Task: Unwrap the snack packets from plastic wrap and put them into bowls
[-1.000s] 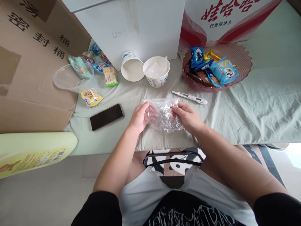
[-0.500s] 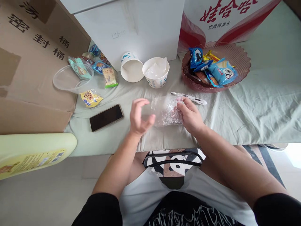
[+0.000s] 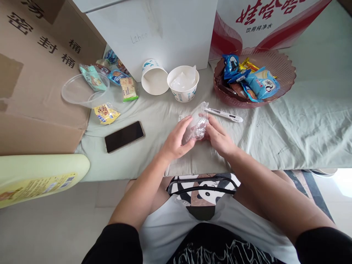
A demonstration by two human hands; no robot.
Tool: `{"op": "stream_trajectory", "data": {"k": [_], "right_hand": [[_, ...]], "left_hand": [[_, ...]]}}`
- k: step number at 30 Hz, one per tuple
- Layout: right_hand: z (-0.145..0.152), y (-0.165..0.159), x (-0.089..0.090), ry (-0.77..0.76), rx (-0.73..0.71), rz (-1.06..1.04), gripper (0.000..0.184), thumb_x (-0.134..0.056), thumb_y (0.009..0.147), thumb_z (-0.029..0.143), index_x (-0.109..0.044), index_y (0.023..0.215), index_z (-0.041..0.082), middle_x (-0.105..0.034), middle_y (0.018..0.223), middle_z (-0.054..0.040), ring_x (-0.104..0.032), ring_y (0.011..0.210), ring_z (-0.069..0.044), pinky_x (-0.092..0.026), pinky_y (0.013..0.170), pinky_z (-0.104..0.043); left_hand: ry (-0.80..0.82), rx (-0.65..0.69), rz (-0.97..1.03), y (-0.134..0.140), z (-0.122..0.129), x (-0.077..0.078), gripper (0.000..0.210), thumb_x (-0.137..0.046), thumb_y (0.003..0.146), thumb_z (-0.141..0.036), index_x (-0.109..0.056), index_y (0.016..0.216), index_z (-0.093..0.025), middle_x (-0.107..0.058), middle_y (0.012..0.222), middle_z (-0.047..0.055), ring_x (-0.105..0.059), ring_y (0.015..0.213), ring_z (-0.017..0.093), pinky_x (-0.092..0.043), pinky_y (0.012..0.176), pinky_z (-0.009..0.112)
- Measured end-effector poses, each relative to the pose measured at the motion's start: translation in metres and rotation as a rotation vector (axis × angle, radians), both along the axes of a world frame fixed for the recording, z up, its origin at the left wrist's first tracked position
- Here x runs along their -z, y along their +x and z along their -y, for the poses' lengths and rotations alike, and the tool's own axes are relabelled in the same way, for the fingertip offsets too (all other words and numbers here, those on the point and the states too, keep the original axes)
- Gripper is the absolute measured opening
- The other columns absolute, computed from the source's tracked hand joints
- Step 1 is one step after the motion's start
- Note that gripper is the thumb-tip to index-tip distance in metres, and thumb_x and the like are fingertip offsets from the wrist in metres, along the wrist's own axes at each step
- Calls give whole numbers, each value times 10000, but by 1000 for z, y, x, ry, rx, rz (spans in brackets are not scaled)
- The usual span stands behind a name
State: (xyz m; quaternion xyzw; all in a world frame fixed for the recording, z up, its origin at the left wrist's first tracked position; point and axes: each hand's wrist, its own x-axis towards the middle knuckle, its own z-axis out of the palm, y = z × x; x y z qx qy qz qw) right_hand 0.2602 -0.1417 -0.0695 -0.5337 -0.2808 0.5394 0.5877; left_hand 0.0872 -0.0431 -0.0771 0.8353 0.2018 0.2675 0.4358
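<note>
Between my two hands is a crinkled clear plastic bag (image 3: 197, 124), held above the cloth near the table's front edge. My left hand (image 3: 178, 140) grips its left side, thumb below and fingers above. On the other side my right hand (image 3: 218, 136) pinches the bag with bent fingers, some of them hidden behind the plastic. A white pen-like cutter (image 3: 224, 114) lies on the cloth just beyond my right hand. Behind the bag stands an upright paper cup (image 3: 182, 96) with clear plastic in it. Another paper cup (image 3: 154, 82) lies on its side next to it.
A pink ribbed bowl (image 3: 286, 79) of wrapped snacks stands back right. To the left are a phone (image 3: 124, 136), a clear plastic lid or tub (image 3: 72, 96) and several snack packets (image 3: 106, 113). A cardboard box (image 3: 41, 91) and white boxes (image 3: 176, 33) bound the table's left and back.
My left hand has moved right and closed on the bag, which was in my right hand alone. The bag is now bunched up and narrower. My right hand has shifted slightly.
</note>
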Motion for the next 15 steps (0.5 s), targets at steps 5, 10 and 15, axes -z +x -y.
{"op": "stream_trajectory", "data": {"k": [5,10,15], "right_hand": [[-1,-1,0,-1,-3,27,598,-670,904,661,-537,1368,309,-735,1049,-18,-741,756,-178,-601,721,-339],[-2,-1,-2,9,-24,52,554,-716,890,571,-547,1332,283,-741,990,-24,-737,779,-190,-608,728,-355],[-2,-1,-8,-5,-18,71,543,-731,869,456,-536,1332,251,-720,812,11,-732,741,-193,-605,756,-375]], "left_hand": [[-262,-76,93,0,2,-9,591,-466,1017,-572,-602,1463,-208,-582,1567,126,-505,1496,304,-342,1294,477],[-456,-90,131,2,-1,-8,650,-449,990,-663,-686,1378,-198,-634,1518,103,-502,1502,297,-332,1302,453],[-524,-122,114,3,1,-5,700,-471,964,-713,-667,1407,-209,-611,1545,101,-492,1512,284,-335,1303,431]]}}
